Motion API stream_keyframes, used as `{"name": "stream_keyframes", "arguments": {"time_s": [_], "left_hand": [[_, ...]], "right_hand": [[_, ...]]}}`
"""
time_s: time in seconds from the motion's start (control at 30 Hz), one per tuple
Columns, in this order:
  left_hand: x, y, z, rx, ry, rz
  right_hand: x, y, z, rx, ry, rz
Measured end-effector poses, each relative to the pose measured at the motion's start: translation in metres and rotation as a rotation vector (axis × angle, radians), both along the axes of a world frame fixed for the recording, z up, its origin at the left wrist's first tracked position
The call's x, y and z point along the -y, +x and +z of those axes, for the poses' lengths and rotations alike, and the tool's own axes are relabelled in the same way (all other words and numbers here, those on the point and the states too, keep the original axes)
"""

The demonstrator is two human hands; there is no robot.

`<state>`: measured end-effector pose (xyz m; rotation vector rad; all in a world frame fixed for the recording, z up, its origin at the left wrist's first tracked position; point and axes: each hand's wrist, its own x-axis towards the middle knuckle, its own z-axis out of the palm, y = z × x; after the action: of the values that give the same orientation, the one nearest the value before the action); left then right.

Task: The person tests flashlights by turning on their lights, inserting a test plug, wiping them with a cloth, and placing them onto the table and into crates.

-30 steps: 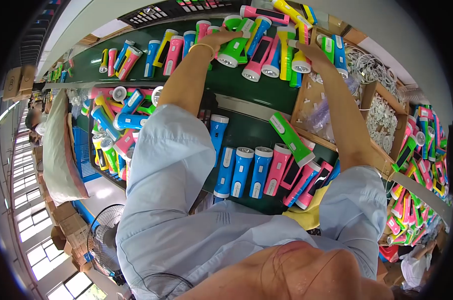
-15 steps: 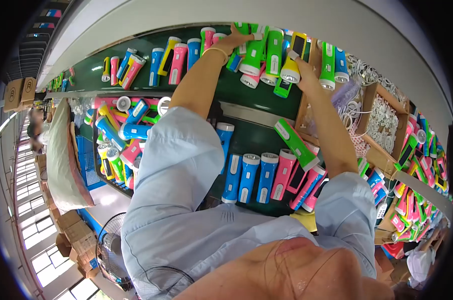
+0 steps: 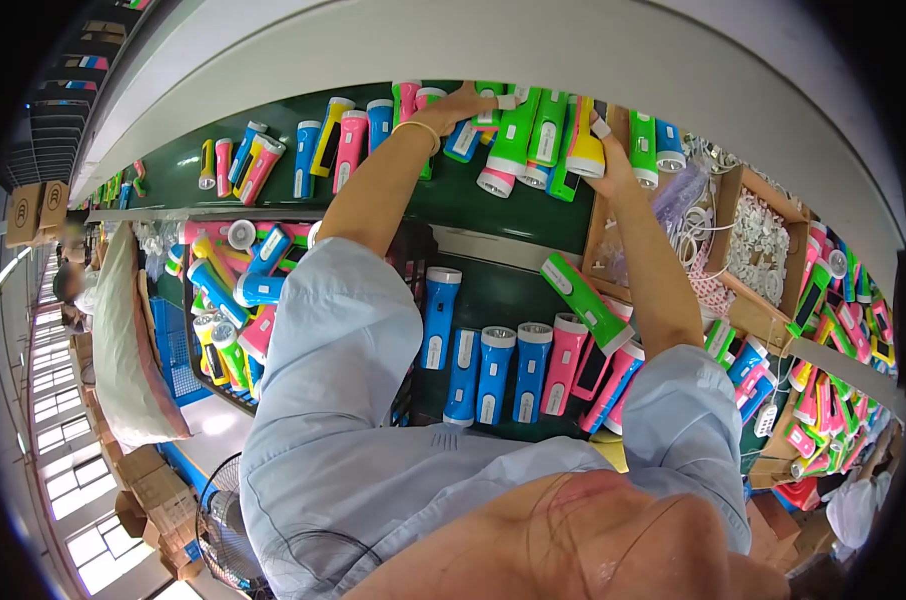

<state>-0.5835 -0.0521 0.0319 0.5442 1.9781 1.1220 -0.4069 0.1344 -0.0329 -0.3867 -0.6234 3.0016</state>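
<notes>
My left hand (image 3: 455, 108) reaches to the far side of the green bench, with white tape on one digit. Its thumb and fingers curve around a green flashlight (image 3: 487, 118) in a cluster; some fingertips are hidden. Beside it leans a larger green flashlight (image 3: 515, 135), its white head toward me. My right hand (image 3: 610, 165), also taped on one digit, is closed on a yellow flashlight (image 3: 585, 150) with a dark panel, head pointing down toward me. Another green flashlight (image 3: 547, 130) stands between the two hands. A pink one's white head (image 3: 496, 182) shows below the cluster.
Blue flashlights (image 3: 495, 375) and pink ones (image 3: 565, 365) stand in a nearer row, a green flashlight (image 3: 585, 300) lying across them. A crate of mixed flashlights (image 3: 223, 385) sits left. A wooden box (image 3: 738, 200) of small white parts and white cables (image 3: 695, 240) are right.
The scene sits lower in the view. The yellow flashlight has tipped in my right hand, so its lens shows less. My left hand stays at the green flashlights.
</notes>
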Motion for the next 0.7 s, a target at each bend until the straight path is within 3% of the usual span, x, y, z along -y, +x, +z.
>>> {"name": "stream_keyframes", "arguments": {"time_s": [0.23, 0.37, 0.53, 0.57, 0.67, 0.7], "left_hand": [[-0.003, 0.010, 0.008, 0.067, -0.035, -0.108], [-0.004, 0.032, 0.045, 0.043, -0.074, -0.157], [-0.014, 0.035, 0.042, 0.181, 0.073, -0.162], [-0.019, 0.035, 0.041, 0.217, 0.117, -0.140], [-0.032, 0.031, 0.036, 0.124, 0.085, -0.198], [-0.028, 0.037, 0.037, 0.113, 0.186, -0.211]], "right_hand": [[0.000, 0.014, -0.005, 0.026, -0.029, -0.071], [0.006, 0.018, 0.004, 0.036, -0.037, -0.128], [0.018, 0.021, 0.012, -0.091, -0.053, -0.096], [0.021, 0.015, 0.012, 0.045, 0.129, -0.113], [0.006, -0.005, 0.003, -0.027, 0.089, -0.090], [0.007, -0.003, 0.002, -0.005, 0.108, -0.096]]}}
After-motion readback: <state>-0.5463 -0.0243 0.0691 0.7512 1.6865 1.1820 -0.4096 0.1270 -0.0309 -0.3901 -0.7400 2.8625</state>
